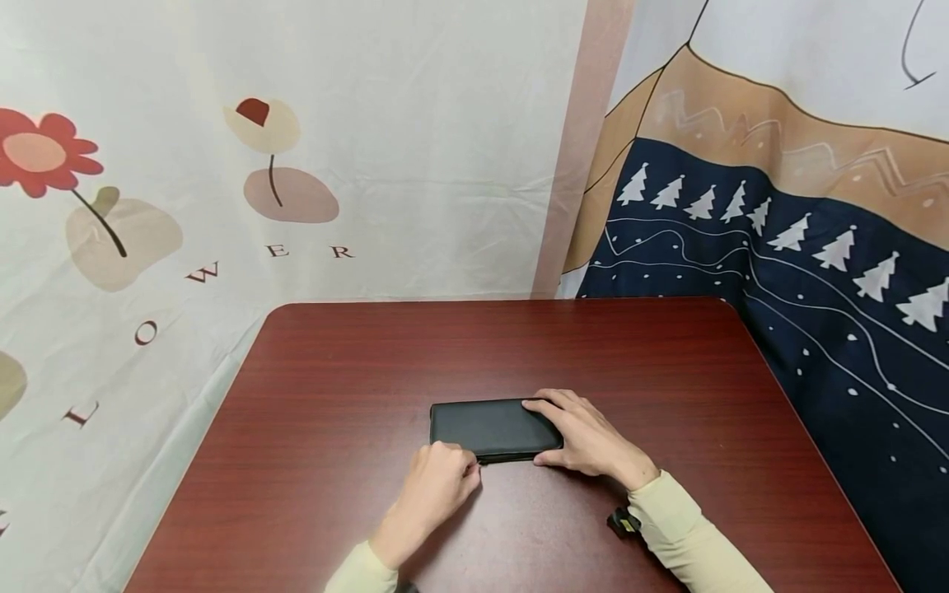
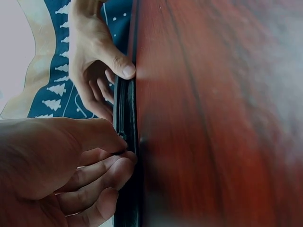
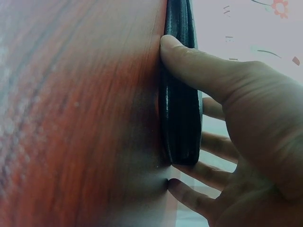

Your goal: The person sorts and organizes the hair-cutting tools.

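Note:
A black zip wallet [image 1: 485, 424] lies flat on the table, its long zipped side towards me. At the near edge, left of its middle, my left hand [image 1: 437, 486] pinches the zip pull [image 2: 121, 136] between thumb and index finger; the fingertips hide most of the pull. My right hand [image 1: 589, 436] holds the wallet's right end, with the thumb on the near side and the fingers over the top and far side. In the right wrist view, zip teeth [image 3: 183, 21] show along the wallet's edge beyond the thumb.
The reddish-brown table [image 1: 334, 362] has rounded far corners. Behind it hangs a pale cloth [image 1: 445, 123] printed with flowers and letters. A dark blue cloth [image 1: 815, 272] with white trees hangs at the right. A small black device [image 1: 623, 522] sits at the right wrist.

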`<state>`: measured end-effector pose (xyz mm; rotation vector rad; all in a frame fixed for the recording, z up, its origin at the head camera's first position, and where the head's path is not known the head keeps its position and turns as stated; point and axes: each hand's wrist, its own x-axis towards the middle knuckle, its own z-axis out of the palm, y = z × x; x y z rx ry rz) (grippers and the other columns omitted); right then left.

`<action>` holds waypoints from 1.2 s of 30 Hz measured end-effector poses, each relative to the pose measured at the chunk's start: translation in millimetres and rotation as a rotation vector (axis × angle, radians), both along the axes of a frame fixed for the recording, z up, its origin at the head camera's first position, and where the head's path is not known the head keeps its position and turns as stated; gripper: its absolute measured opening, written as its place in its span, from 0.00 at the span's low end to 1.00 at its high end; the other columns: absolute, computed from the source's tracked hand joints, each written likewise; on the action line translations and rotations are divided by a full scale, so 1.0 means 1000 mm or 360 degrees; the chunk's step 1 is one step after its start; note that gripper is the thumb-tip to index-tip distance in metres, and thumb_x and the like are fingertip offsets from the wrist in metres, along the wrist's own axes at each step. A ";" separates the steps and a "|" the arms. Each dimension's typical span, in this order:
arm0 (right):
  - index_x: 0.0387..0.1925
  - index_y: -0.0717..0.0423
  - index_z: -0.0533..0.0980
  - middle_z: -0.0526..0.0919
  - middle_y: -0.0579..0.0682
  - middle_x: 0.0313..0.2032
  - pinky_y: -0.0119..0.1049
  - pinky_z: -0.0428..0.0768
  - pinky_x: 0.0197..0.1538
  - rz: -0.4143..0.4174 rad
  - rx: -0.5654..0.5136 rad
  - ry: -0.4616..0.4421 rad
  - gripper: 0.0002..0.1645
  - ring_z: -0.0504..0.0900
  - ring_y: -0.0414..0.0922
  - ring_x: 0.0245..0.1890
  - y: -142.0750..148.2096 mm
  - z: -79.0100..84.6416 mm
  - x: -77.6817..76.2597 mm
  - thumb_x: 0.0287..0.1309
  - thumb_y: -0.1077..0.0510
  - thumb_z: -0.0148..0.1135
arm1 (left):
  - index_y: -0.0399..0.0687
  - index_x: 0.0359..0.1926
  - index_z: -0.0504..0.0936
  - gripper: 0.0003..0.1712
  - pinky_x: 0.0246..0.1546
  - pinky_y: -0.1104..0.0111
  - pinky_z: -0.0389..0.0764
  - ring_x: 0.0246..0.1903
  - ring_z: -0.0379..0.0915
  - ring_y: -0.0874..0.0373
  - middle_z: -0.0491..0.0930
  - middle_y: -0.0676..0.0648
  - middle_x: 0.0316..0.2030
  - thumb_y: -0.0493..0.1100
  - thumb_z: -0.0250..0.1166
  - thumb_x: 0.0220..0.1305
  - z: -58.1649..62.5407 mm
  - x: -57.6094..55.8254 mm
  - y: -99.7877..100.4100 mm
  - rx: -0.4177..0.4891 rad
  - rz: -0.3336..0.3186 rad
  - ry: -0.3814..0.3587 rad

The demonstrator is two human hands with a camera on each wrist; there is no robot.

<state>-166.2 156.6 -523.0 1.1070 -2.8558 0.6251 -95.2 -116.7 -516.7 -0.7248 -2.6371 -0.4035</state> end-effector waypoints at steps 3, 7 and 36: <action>0.71 0.48 0.73 0.73 0.51 0.67 0.56 0.72 0.63 -0.0001 0.0002 -0.0001 0.51 0.67 0.48 0.66 0.000 0.000 0.000 0.47 0.37 0.80 | 0.57 0.11 0.79 0.15 0.10 0.66 0.71 0.12 0.66 0.64 0.72 0.59 0.11 0.38 0.74 0.45 0.000 0.002 -0.004 0.0008 0.0016 0.0004; 0.71 0.48 0.73 0.73 0.52 0.67 0.56 0.72 0.63 0.0003 -0.0002 0.0002 0.51 0.67 0.48 0.66 0.000 -0.001 0.000 0.47 0.37 0.80 | 0.59 0.10 0.79 0.17 0.09 0.65 0.69 0.10 0.67 0.62 0.73 0.59 0.11 0.39 0.75 0.45 0.001 0.004 -0.010 0.0000 0.0074 0.0021; 0.72 0.50 0.73 0.72 0.55 0.68 0.58 0.72 0.63 0.0033 -0.0016 -0.0003 0.50 0.67 0.50 0.67 0.001 0.000 0.001 0.49 0.38 0.78 | 0.58 0.09 0.68 0.25 0.06 0.66 0.61 0.10 0.55 0.59 0.62 0.58 0.08 0.40 0.75 0.47 0.007 0.007 -0.053 -0.0014 0.0344 -0.0029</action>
